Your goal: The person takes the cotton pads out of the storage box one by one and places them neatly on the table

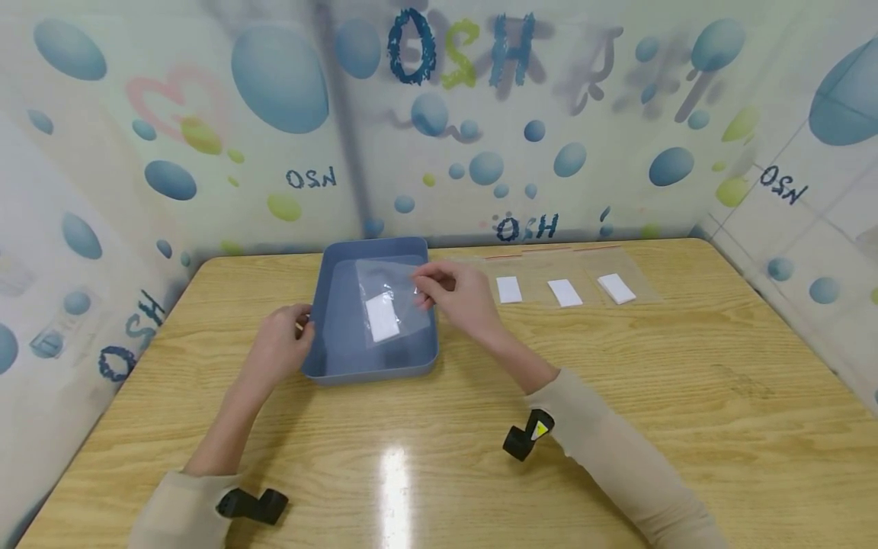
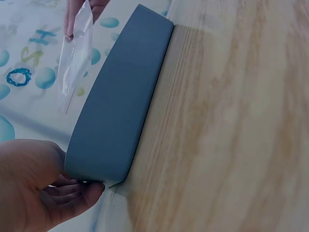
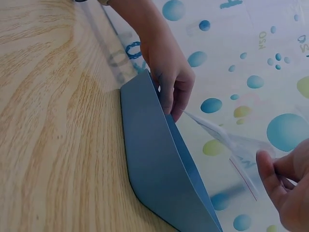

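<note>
A blue-grey tray (image 1: 370, 375) stands on the wooden table. My left hand (image 1: 281, 347) grips its left wall, thumb and fingers around the edge in the left wrist view (image 2: 53, 193). Over the tray's inside, my right hand (image 1: 463, 297) pinches a clear zip bag (image 1: 376, 276) by its right edge. A white rectangular piece (image 1: 382, 316) lies inside that bag. From the right wrist view, the bag (image 3: 227, 137) is tilted above the tray's rim, its red zip line showing.
To the tray's right, three clear zip bags lie along the back of the table (image 1: 686, 343), with white pieces (image 1: 508, 290) in them. A patterned backdrop (image 1: 439, 183) rises behind the table, with more at both sides.
</note>
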### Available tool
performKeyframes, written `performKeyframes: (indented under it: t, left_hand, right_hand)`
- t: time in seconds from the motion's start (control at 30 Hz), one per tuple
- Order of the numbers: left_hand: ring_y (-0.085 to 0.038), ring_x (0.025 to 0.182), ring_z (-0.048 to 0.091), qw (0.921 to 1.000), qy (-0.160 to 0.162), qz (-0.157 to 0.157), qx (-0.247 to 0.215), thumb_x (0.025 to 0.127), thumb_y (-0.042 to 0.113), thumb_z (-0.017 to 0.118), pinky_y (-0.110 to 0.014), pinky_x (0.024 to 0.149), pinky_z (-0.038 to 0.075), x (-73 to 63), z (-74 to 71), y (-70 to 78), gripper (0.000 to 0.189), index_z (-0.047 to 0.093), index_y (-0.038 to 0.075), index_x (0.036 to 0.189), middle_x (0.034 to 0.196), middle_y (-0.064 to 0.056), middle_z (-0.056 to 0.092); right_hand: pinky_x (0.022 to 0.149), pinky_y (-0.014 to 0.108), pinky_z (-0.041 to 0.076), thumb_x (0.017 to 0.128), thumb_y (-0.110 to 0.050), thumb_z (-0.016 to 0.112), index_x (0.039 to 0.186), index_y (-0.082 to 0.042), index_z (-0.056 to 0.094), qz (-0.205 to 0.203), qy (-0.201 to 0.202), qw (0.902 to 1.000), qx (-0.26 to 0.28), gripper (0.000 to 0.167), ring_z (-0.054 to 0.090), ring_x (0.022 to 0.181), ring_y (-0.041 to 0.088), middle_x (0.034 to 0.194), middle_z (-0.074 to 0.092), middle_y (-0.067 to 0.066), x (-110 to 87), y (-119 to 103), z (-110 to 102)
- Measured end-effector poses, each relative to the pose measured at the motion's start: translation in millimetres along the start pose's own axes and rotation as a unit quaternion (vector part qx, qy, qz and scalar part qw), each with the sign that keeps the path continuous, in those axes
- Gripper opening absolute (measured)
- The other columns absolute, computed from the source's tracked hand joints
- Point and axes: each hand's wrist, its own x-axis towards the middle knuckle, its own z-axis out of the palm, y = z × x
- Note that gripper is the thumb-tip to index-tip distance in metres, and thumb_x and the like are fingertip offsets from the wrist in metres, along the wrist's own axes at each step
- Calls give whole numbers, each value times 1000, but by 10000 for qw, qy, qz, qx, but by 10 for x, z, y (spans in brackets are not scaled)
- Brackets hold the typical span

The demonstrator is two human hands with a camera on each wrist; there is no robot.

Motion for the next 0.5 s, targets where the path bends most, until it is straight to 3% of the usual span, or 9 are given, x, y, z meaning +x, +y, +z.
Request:
performKeyframes:
  t: [0.13, 0.5]
  left_hand:
    - [-34, 79, 65, 10000, 19, -10, 44, 97, -3, 52, -40, 63, 54, 1, 4, -2, 32, 57, -21, 122, 99, -30, 65]
    - [-33, 79, 65, 10000, 16, -6, -4, 97, -3, 52, -39, 62, 54, -2, 5, 0, 32, 57, -21, 122, 99, -31, 65]
  right_hand:
    - [68, 41, 59, 97, -6, 66, 105, 3, 74, 1, 9, 10000, 64, 14, 70, 67, 19, 82, 72, 12, -28, 3, -83]
    - [68, 33, 59, 96, -6, 67, 107, 4, 74, 46, 275, 9994, 211, 16, 68, 69, 18, 82, 70, 16, -88, 46, -284]
